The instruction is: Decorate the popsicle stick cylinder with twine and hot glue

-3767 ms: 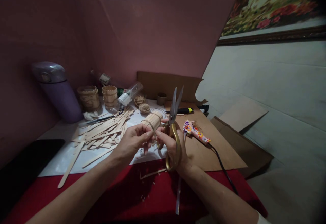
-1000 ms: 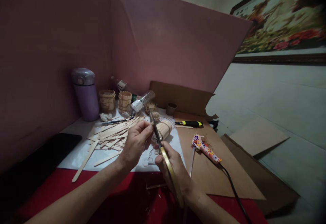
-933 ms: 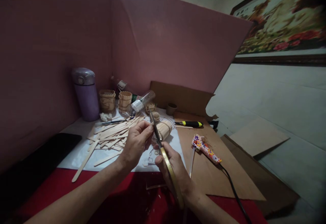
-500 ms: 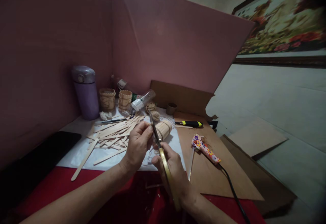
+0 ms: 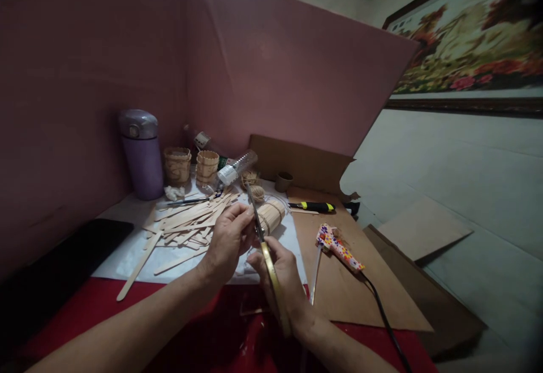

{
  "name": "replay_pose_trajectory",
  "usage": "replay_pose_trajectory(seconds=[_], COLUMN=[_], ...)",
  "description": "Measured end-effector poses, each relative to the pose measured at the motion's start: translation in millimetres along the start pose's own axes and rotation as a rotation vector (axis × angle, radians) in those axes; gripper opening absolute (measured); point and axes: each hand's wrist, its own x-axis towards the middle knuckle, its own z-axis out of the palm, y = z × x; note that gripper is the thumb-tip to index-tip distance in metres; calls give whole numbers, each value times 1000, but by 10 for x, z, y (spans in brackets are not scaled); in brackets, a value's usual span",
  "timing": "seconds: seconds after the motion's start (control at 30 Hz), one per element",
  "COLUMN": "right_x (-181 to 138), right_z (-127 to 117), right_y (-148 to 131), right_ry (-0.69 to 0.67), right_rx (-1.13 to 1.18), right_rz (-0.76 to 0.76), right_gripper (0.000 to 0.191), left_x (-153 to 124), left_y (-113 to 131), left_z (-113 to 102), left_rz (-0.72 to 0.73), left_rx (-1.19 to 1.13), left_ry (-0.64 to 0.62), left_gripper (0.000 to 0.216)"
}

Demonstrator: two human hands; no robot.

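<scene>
Over the red-clothed bench (image 5: pixel 102 294), the left hand (image 5: pixel 227 240) has its fingertips together, contents unclear; the right hand (image 5: pixel 291 282) clamps its grip on gold-handled steel scissors (image 5: pixel 270 265), blades pointing far-left. Just beyond both lies the twine-bound, pale wooden-stick cylinder (image 5: pixel 272 214), slanting near-left to far-right, neither hand clearly nearer.

No legible lettering anywhere.

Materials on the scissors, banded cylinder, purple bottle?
Scissors: likely metal; brassy handle, dull grey blades.
Banded cylinder: probably bare wood; pale matte strips, twine-like bands.
Purple bottle: satin body, coated metal or plastic, can't tell; shinier lid, perhaps plastic.
</scene>
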Motion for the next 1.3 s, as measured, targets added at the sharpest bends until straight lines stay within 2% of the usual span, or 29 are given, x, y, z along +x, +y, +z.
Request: replay_pose_trajectory(seconds=[0.17, 0.33, 0.43, 0.6, 0.83, 1.03, 1.3], right_x=[-16, -80, -110, -101, -96, -105, -103], right_z=[4, -37, -69, -119, -130, -134, -103], right_y=[80, -57, -108, -26, -18, -85, -123], right_ry=[-84, -109, -125, -212, -169, -138, -68], right_rx=[246, 381, 295, 155, 53, 7, -18], right_rz=[133, 228, 168, 79, -11, -35, -81], right_gripper=[51, 68, 68, 58, 59, 72, 67], left_x=[-1, 12, 21, 15, 6, -14, -11], left_y=[47, 59, 55, 70, 83, 94, 64], left_z=[-39, -51, -49, -54, -36, -9, -4], left_rz=[-1, 12, 40, 57, 72, 60, 36], left_rx=[-43, 2, 28, 70, 87, 66, 42], left_ry=[-109, -109, -116, -116, -96, -65, -66], left_gripper=[32, 32, 30, 29, 32, 30, 31])
